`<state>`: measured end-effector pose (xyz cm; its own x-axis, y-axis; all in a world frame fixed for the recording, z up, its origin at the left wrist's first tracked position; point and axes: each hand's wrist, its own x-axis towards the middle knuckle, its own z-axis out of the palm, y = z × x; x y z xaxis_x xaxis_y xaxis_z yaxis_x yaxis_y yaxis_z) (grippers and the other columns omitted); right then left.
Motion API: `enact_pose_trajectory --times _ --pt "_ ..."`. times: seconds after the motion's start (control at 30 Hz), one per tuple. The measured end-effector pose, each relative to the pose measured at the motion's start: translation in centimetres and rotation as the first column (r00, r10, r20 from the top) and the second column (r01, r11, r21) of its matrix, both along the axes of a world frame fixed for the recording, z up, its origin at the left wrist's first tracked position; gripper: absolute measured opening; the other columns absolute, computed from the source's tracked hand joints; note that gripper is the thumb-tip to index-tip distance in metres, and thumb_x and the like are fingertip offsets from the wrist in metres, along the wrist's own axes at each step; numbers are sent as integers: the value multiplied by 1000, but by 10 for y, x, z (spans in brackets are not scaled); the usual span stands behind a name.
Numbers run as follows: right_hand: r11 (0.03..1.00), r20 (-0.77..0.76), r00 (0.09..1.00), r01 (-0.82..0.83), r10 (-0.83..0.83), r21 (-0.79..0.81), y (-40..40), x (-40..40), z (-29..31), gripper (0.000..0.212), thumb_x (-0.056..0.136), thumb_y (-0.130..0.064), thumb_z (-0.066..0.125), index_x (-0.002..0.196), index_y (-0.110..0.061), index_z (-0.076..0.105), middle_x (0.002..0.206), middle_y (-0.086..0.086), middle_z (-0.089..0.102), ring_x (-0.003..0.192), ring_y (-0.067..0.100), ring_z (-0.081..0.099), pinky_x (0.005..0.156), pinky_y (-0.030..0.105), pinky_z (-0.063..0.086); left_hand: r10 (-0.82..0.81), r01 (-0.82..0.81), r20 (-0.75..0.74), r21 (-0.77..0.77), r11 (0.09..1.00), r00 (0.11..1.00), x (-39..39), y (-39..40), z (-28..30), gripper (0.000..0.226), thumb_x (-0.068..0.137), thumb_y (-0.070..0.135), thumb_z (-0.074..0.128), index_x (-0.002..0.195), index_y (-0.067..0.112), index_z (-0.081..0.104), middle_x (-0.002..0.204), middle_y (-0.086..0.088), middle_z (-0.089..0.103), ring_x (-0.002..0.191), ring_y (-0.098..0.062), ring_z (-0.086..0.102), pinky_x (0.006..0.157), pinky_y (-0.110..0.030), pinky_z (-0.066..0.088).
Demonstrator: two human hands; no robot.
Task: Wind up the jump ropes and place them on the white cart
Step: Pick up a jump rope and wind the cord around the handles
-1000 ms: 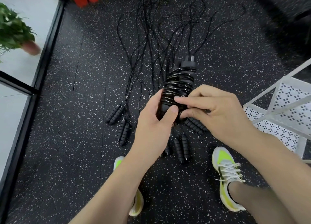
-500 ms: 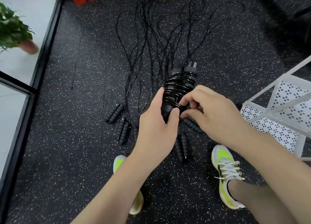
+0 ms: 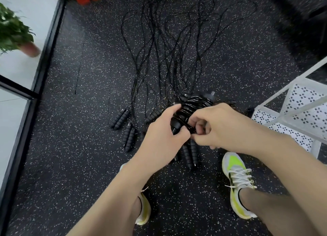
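your left hand (image 3: 163, 138) grips the wound jump rope (image 3: 190, 110); your right hand (image 3: 219, 126) pinches its cord. the white cart (image 3: 292, 115) stands just right.

Wound jump rope bundle (image 3: 192, 110): 1, gripped by both hands; left hand (image 3: 163, 138), right hand (image 3: 221, 127)
Loose handle pairs on floor (image 3: 70, 147): 3 plainly visible, others part hidden
White cart (image 3: 299, 115): 1
Shoes (image 3: 238, 182): 2
Potted plant (image 3: 16, 34): 1
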<state>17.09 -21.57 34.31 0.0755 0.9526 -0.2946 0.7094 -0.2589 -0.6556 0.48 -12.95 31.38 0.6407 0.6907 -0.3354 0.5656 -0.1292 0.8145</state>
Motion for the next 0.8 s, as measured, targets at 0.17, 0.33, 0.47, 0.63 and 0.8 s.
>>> enact_pose_trajectory --times 0.17,0.33,0.47,0.63,0.8 --pt "996 96 995 -25 33 -90 -2 -7 2 16 91 -27 62 104 -28 53 65 -6 70 48 -1 63 57 31 56 -69 69 -14 8 998 998 1 6 0 65 92 31 66 152 37 43 126 20 67 110 1 63 98 -26 49" --pt "996 241 970 11 10 -84 -1 -13 -3 18 88 -27 57 102 -17 50 72 -4 62 49 10 66 55 39 58 -112 113 -40 31 993 993 3 4 3 65 92 32 67 153 37 44 112 20 71 89 -1 68 79 -16 52" --pt "995 151 985 89 -83 -34 -3 -8 1 12 89 -25 57 98 -21 50 67 -7 63 43 5 64 54 36 58 -121 120 26 57 991 992 0 8 5 61 91 26 69 147 39 48 113 22 72 103 -1 68 99 -28 53" --pt "990 106 984 143 -140 -14 -4 -8 4 10 93 -24 58 96 -24 49 64 -7 67 44 0 63 57 30 57 -128 124 59 65 990 990 -2 10 9 58 91 22 69 143 40 49 101 15 75 87 -11 70 91 -30 55" --pt "979 40 979 199 -201 51 -6 -13 4 13 94 -22 60 94 -24 47 64 -6 65 47 0 65 61 33 57 -95 96 140 4 995 986 -4 8 9 60 93 21 68 143 42 42 108 12 73 88 -14 71 88 -35 57"
